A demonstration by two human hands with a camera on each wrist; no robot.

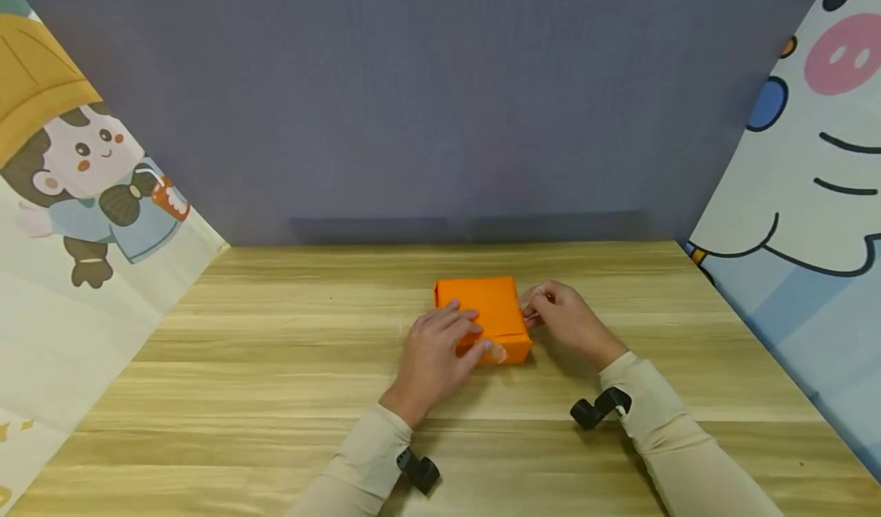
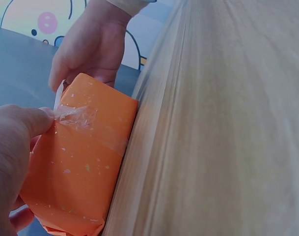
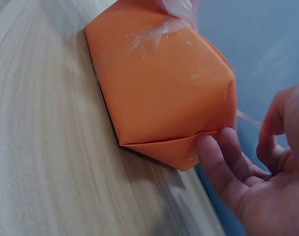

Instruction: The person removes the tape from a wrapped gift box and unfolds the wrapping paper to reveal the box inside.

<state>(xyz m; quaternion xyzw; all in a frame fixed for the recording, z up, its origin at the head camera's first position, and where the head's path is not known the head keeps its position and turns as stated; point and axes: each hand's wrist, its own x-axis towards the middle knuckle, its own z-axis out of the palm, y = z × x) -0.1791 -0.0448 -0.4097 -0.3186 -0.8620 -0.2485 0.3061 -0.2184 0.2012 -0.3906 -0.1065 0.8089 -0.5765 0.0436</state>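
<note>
Left hand point(image 1: 435, 350), spread, and right hand point(image 1: 568, 321), half-curled, touch orange box point(image 1: 492, 303).

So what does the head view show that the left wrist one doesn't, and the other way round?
Only the head view shows the cartoon figure in a yellow hat, the left sleeve and the top face of the orange wrapped box.

Only the left wrist view shows light flecks on the wrapping and wrinkles in the clear tape, which is just a pale patch from above.

Both show the box, the tape, the left hand, the right hand, the wood-grain tabletop and a pink-snouted cartoon animal.
</note>
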